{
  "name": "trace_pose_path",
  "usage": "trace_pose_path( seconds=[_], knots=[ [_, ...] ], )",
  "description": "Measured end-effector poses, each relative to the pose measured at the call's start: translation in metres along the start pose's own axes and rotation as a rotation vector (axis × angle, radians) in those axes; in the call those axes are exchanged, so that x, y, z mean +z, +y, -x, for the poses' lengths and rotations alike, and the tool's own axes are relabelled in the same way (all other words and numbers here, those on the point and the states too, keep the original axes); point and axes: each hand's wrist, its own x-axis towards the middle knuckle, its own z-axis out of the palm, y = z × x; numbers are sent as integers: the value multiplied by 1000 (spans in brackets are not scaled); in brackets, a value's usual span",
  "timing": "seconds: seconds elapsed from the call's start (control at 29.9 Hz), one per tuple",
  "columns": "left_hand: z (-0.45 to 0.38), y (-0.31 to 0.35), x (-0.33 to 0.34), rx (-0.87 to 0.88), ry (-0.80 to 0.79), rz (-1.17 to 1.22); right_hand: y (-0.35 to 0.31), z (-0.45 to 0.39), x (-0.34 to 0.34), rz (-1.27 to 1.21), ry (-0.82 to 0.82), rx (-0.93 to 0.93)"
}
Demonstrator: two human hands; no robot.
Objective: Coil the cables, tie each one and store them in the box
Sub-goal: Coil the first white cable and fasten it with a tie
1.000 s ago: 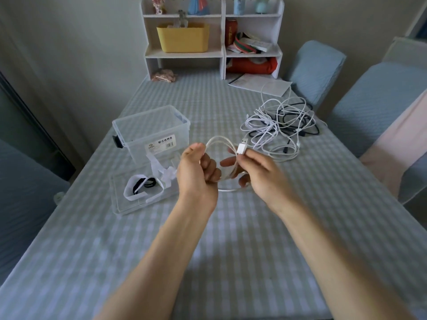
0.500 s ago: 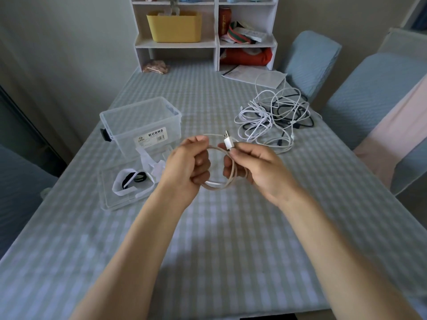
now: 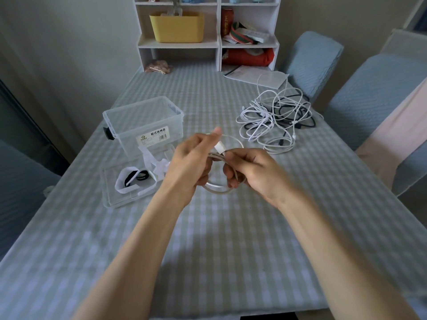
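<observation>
A coiled white cable [image 3: 218, 189] hangs in the air between my two hands above the middle of the table. My left hand [image 3: 193, 160] grips the coil's left side, thumb raised. My right hand [image 3: 250, 170] holds the right side and pinches the white USB plug [image 3: 219, 147] against the loops. A clear plastic box [image 3: 143, 122] stands open to the left. In front of it lies its lid [image 3: 115, 195] with white and black ties [image 3: 135, 180] on it. A tangled pile of white and black cables [image 3: 276, 114] lies at the right.
The table wears a pale checked cloth [image 3: 208, 250]. At the far end stand a white shelf unit [image 3: 208, 31] with a yellow bin [image 3: 176, 26], and some papers [image 3: 256, 75]. Blue padded chairs [image 3: 374, 100] stand along the right edge.
The view has shifted, so the coil and hands sit lower in frame. My left thumb has lifted, and my right hand has brought the plug down against the loops.
</observation>
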Motion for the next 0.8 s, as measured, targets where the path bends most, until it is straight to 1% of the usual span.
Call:
trace_pose_path(
  seconds=[0.07, 0.17, 0.27, 0.33, 0.4, 0.47, 0.53, 0.6, 0.67, 0.73, 0.8],
  knots=[
    [1, -1, 3, 50, 35, 36, 1, -1, -1, -40, 28, 17],
    [2, -2, 6, 47, 110, 245, 3, 0, -2, -201, 58, 123],
    [1, 0, 6, 40, 192, 410, 0, 1, -2, -430, -51, 137],
    [2, 1, 7, 33, 187, 465, -2, 1, 1, -550, -75, 107],
    [2, 1, 7, 29, 138, 500, -3, -3, 2, -596, -15, 96],
    [4, 3, 4, 3, 49, 469, -5, -4, -1, -461, 79, 42],
    [4, 7, -3, -75, -68, 406, -7, -1, -6, -246, 109, -31],
    [3, 12, -12, -167, -202, 299, -14, 0, -12, -76, 49, -47],
    [0, 17, -17, -216, -327, 106, -23, -1, -16, 83, -41, -24],
    [-4, 21, -19, -180, -400, -27, -34, -8, -17, 196, -60, -18],
    [-8, 25, -22, -102, -447, -16, -44, -15, -17, 168, -18, -19]
  ],
)
